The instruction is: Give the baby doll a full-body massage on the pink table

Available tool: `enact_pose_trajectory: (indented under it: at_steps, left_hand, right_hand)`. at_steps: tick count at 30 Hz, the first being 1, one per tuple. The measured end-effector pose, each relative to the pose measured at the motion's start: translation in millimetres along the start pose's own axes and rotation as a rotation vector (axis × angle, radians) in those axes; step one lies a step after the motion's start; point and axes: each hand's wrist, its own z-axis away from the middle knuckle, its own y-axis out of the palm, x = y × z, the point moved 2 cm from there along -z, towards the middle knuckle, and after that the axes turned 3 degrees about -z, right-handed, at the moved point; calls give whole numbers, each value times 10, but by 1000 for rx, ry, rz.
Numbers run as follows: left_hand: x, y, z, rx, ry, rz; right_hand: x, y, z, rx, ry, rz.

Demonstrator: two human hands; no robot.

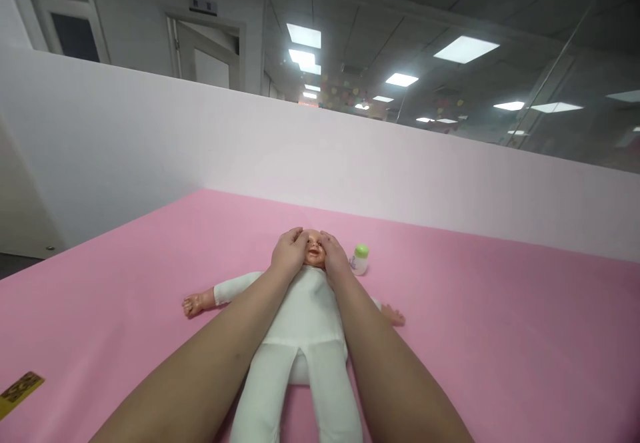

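Observation:
A baby doll (311, 306) with a soft white body lies on its back, its head away from me and its arms spread to the sides. Both of my hands cup its head, one on each side, with the doll's face (315, 251) showing between them. My left hand (290, 253) curves round the left side, thumb near the brow. On the opposite side, my right hand (336, 256) wraps the head in the same way; its far fingers are partly hidden. Just right of that hand stands a small clear bottle (359, 265) with a green cap.
The doll lies on a pink tabletop (480, 310). A low white partition (350, 163) runs along the back and left. A yellow and black label (21, 390) is stuck at the near left. Beyond the partition are doors (207, 60) and ceiling lights.

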Motion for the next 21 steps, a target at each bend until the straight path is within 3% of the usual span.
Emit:
enact_pose_trajectory:
  at_steps: [21]
  left_hand:
    - [164,41,25,-14,-137,275]
  right_hand:
    - [-49,-5,12,-65,5,-199]
